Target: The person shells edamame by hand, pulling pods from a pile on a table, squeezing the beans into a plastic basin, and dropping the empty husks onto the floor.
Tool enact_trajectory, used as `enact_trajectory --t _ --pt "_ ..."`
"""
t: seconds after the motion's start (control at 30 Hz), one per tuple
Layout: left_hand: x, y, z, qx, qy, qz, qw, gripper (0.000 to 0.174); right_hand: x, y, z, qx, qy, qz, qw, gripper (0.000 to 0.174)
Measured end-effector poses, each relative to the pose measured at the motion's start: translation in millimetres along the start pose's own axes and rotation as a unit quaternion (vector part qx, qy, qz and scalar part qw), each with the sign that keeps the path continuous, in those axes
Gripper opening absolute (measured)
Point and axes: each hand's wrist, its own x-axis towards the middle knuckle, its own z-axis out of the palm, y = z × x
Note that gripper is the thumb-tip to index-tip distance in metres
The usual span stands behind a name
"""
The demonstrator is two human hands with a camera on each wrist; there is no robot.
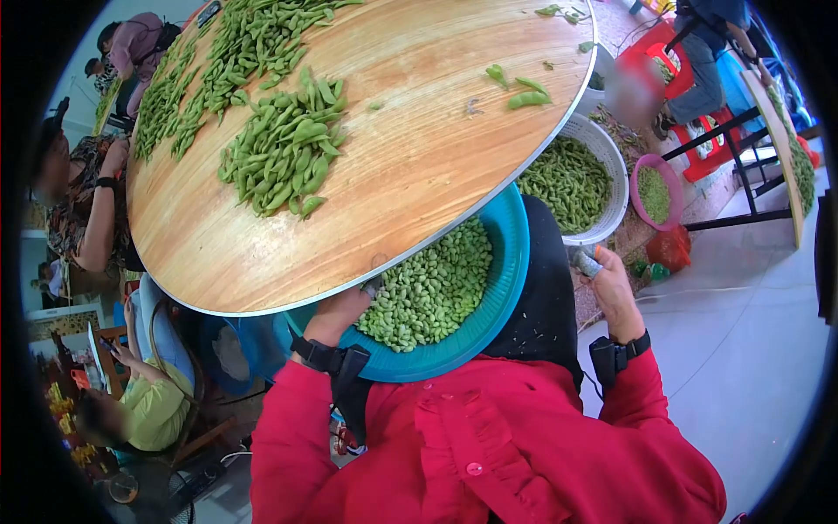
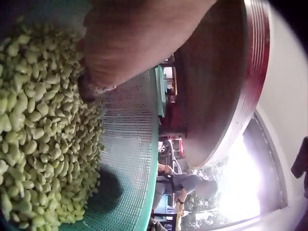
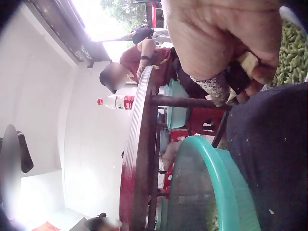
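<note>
Shelled green beans (image 1: 428, 293) fill much of a teal basket (image 1: 504, 288) on the person's lap. My left hand (image 1: 339, 313) reaches in over the basket's left side, close above the beans, beneath the table edge; its fingertips are mostly hidden. To the right, my right hand (image 1: 615, 295) hovers near a white colander (image 1: 621, 188) of whole green pods (image 1: 572, 183). Its fingers bend toward a thumb (image 3: 211, 89) wrapped in grey speckled covering, with dark and pale patches between them. I cannot tell whether the right fingers hold anything.
A round wooden table (image 1: 410, 131) overhangs the basket and bears a heap of pods (image 1: 288, 148) plus longer piles behind. On the floor at right are a pink basin (image 1: 656, 192) and a red bag (image 1: 669, 248). Other people sit around, one in a yellow shirt (image 1: 161, 406).
</note>
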Motion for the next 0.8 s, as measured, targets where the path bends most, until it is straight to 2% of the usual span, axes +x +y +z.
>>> enact_trajectory --t 0.1,0.2,0.3,0.4,0.43,0.53,0.57,0.6,0.63,0.67,0.73,0.77,0.8 --pt "7 2 17 0.057 -0.030 0.016 0.998 0.036 -2 -1 -1 -0.009 0.006 -0.005 1.000 0.008" --pt "21 13 31 0.045 -0.086 0.062 0.993 0.029 -1 1 -1 -0.018 0.001 -0.002 1.000 0.009" --pt "32 12 54 0.058 -0.093 0.119 0.987 0.023 -1 3 0 -0.030 -0.013 -0.001 0.999 0.009" --pt "38 4 64 0.085 -0.122 0.119 0.982 0.022 -3 -1 4 -0.029 -0.010 -0.013 0.999 0.010" --pt "37 11 49 -0.011 -0.163 0.061 0.985 0.026 -4 -2 4 -0.024 -0.008 -0.023 0.999 0.010" --pt "17 13 18 0.080 -0.009 0.102 0.992 0.028 -7 -8 4 -0.016 -0.006 -0.029 0.999 0.010" --pt "10 3 20 0.102 0.068 0.177 0.977 0.033 -6 -10 5 -0.014 -0.006 -0.027 1.000 0.010" --pt "3 6 12 0.066 -0.073 0.145 0.984 0.033 -6 -12 9 -0.024 -0.008 -0.025 0.999 0.010" --pt "-4 14 -1 0.029 -0.213 0.111 0.970 0.034 -5 -14 13 -0.035 -0.010 -0.024 0.999 0.010" --pt "-10 17 -9 -0.011 -0.347 0.075 0.935 0.035 -4 -15 16 -0.045 -0.010 -0.022 0.999 0.010" --pt "-26 17 2 -0.090 -0.439 0.084 0.890 0.035 1 -6 17 -0.042 -0.028 -0.033 0.998 0.010" --pt "-27 18 9 -0.020 -0.466 0.109 0.878 0.033 2 -3 17 -0.041 -0.036 -0.037 0.998 0.010" --pt "-25 11 19 -0.006 -0.449 0.111 0.886 0.034 0 -4 20 -0.048 -0.036 -0.034 0.998 0.010"
